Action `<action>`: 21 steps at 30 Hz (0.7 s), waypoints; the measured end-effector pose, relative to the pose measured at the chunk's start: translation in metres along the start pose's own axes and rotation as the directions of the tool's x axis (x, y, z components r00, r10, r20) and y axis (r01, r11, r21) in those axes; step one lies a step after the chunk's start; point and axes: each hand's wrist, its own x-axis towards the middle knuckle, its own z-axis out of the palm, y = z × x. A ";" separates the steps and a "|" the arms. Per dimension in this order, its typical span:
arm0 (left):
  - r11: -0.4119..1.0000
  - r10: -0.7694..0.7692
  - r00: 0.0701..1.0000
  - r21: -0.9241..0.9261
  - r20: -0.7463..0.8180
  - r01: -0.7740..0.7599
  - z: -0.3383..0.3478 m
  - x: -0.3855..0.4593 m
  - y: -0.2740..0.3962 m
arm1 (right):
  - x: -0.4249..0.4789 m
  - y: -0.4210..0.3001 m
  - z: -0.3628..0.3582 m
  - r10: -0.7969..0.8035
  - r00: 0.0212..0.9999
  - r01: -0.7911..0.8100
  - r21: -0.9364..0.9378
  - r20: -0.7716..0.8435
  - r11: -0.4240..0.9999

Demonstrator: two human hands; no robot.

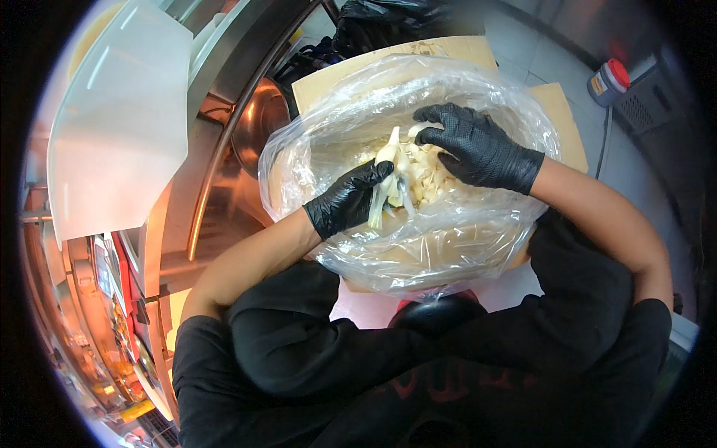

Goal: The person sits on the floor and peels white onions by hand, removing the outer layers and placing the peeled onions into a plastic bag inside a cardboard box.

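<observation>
A cardboard box (392, 59) lined with a clear plastic bag (437, 246) stands before me. Inside it is a heap of pale, peeled garlic-like cloves (428, 176). My left hand (353, 193), in a black glove, grips a pale bulb with a stalk (388, 154) over the heap, thumb across it. Whitish-green strips hang below that thumb. My right hand (473, 143), also black-gloved, hovers over the far right of the heap with its fingers curled and apart. A pale piece (417, 130) shows between its fingertips; whether they grip it is unclear.
At left are a metal counter edge with a rail (210, 190), a round metal bowl (260, 126) and a white sheet-like panel (120, 123). Black plastic bags (403, 25) lie beyond the box. A red-lidded tub (609, 83) stands at far right on the tiled floor.
</observation>
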 end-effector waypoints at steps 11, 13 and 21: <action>0.932 0.261 0.964 0.247 0.048 -0.264 0.030 0.008 0.003 | 0.000 -0.007 0.045 0.437 0.888 -0.417 0.652 0.144 0.633; 0.921 0.269 0.963 0.286 0.030 -0.266 0.036 0.009 0.004 | 0.002 -0.010 0.044 0.474 0.874 -0.427 0.627 0.103 0.652; 0.893 0.393 0.916 0.273 -0.080 -0.359 0.033 0.019 -0.002 | 0.012 -0.015 0.030 0.418 0.908 -0.392 0.430 0.037 0.814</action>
